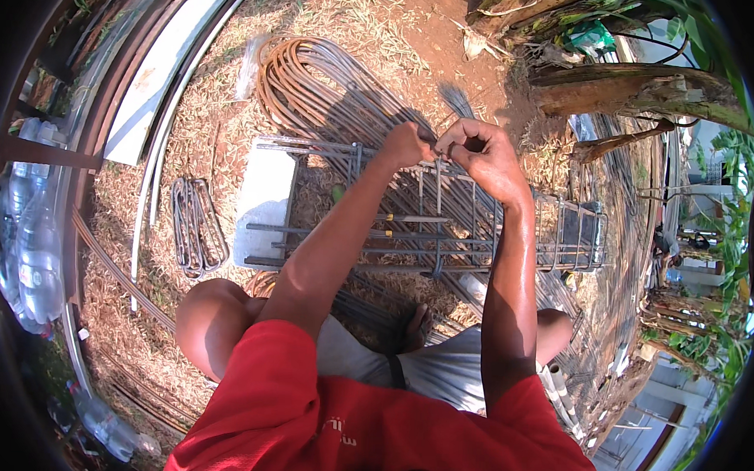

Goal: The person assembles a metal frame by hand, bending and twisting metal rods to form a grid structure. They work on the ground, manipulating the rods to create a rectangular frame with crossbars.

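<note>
A long steel rebar cage (439, 188) of straight bars and square stirrups lies across in front of me. My left hand (407, 145) is closed at its far top bar, with the fingertips pointing right. Close beside it, my right hand (486, 159) has its thumb and fingers curled in a pinch at the top of a stirrup. The fingers of both hands nearly meet over that crossing of bar and stirrup. Whatever sits between the fingertips is too small and covered to make out.
A white board (260, 202) lies under the cage's left end. Bent rusty rebar (295, 71) runs beneath the cage. Loose stirrups (199, 229) lie left, near pipes (150, 182) and plastic bottles (37, 253). Thin wire (455, 97) lies beyond my hands; plant trunks (639, 91) stand far right.
</note>
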Available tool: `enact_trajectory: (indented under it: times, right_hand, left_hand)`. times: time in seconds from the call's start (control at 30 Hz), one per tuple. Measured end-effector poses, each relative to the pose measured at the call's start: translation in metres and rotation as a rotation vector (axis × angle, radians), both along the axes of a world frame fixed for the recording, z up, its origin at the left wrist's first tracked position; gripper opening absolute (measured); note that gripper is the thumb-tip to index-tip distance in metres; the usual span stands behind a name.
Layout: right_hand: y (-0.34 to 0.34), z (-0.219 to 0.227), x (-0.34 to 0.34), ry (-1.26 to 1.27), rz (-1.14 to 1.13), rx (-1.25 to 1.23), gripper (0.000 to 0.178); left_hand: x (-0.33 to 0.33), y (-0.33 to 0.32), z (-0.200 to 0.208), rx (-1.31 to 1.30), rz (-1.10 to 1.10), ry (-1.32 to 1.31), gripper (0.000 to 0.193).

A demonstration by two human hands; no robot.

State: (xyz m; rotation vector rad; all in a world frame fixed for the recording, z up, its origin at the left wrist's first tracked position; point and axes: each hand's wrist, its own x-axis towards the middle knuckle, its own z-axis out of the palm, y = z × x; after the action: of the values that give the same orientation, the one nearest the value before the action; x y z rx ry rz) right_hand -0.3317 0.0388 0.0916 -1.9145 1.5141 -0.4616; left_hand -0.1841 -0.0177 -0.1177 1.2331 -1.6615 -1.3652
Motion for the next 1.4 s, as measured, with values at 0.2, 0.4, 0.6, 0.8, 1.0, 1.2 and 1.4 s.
enact_trajectory:
  times: [0.2,0.4,0.6,0.8,1.0,1.2,1.4]
  right_hand:
    - [-0.010,-0.100,-0.037,0.144,-0.458,0.091,0.036]
    - [-0.007,-0.126,-0.054,-0.059,-0.421,0.161,0.032]
    - [0.017,-0.140,-0.036,0.030,-0.501,-0.182,0.021]
    - [0.028,-0.115,-0.029,0.244,-0.109,-0.412,0.010]
    - [-0.010,-0.065,-0.032,0.377,0.261,-0.221,0.026]
    - [-0.027,-0.054,-0.024,0.532,0.410,-0.099,0.028]
    - [-0.026,-0.065,-0.024,0.723,0.199,0.038,0.038]
  left_hand:
    - [0.009,0.000,0.021,0.365,-0.065,0.349,0.046]
    - [0.008,-0.004,0.023,0.426,-0.073,0.329,0.035]
    - [-0.011,-0.027,-0.011,0.407,-0.007,0.226,0.033]
    - [-0.025,-0.043,-0.006,0.382,-0.122,0.034,0.026]
    - [-0.028,-0.061,-0.002,0.173,-0.420,-0.268,0.030]
    - [-0.024,-0.053,0.009,0.582,-0.202,0.059,0.065]
    - [-0.015,-0.043,0.032,0.586,-0.162,0.059,0.092]
